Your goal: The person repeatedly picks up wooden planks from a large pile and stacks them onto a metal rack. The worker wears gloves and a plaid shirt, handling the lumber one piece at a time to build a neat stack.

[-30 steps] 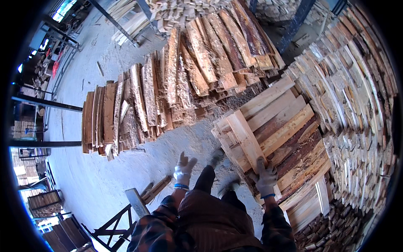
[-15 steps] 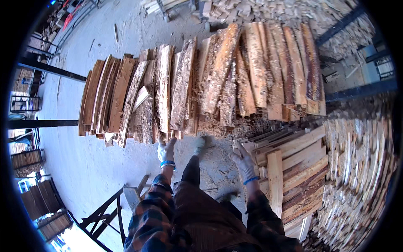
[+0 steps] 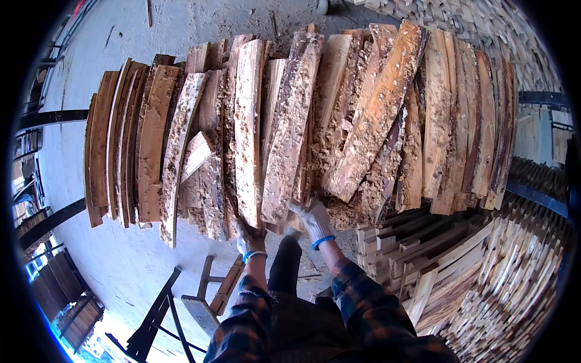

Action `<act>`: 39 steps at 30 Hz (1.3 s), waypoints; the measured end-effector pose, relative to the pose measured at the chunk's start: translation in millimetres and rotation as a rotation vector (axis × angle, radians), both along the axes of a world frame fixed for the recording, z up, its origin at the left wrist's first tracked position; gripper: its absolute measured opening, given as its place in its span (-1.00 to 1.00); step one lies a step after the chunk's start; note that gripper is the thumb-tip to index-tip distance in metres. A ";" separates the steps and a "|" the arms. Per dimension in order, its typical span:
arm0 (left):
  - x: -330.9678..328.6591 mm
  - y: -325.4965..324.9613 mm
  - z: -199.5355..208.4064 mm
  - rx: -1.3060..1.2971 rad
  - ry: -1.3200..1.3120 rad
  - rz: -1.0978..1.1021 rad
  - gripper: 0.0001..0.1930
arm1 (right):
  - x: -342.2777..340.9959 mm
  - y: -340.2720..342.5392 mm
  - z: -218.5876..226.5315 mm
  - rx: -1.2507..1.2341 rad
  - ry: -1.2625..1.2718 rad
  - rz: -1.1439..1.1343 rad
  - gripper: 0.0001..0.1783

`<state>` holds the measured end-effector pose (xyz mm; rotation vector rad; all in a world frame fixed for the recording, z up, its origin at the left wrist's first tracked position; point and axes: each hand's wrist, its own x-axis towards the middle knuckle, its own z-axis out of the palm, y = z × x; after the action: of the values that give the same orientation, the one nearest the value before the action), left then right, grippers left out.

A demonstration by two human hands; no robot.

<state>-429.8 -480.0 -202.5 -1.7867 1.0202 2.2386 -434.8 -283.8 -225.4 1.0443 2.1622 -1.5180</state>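
A thick row of rough, bark-edged wooden boards (image 3: 248,121), strewn with wood chips, lies across in front of me. My left hand (image 3: 250,238), in a white knitted glove with a blue cuff, is closed at the near end of a board left of centre; the board ends partly hide its fingers. My right hand (image 3: 315,222), gloved likewise, reaches the near edge just right of a wide bark-covered board (image 3: 293,127). Its fingers stretch forward and touch the wood there, with nothing seen lifted in it.
Dark metal bars (image 3: 54,119) stick out at both ends of the row. A stack of sawn boards (image 3: 417,260) stands close at my right, beside a big pile of thin strips (image 3: 502,290). A wooden stand (image 3: 206,296) is at my lower left.
The row looks nearer and larger now. My right hand has moved from beside the right-hand stack to the row's near edge, closer to my left hand. My left hand has closed at a board end.
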 end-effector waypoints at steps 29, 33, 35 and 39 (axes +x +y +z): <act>-31.2 23.2 48.2 -0.422 -0.037 -1.216 -0.50 | -95.3 68.2 182.5 0.188 -0.395 0.479 -0.21; -41.1 13.1 22.9 -0.898 0.016 -1.511 -0.42 | -91.1 60.5 158.5 0.311 -0.242 0.318 -0.02; -48.6 38.8 52.6 -0.771 0.025 -1.391 -0.44 | -82.1 69.1 138.2 0.247 -0.222 0.264 -0.03; -21.5 30.6 58.6 -0.710 0.039 -1.246 -0.45 | -50.9 69.2 95.3 -0.050 -0.171 0.178 -0.03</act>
<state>-451.3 -449.4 -143.9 -0.6879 2.2411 1.1552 -485.7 -214.6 -130.1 0.9032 2.0299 -1.3443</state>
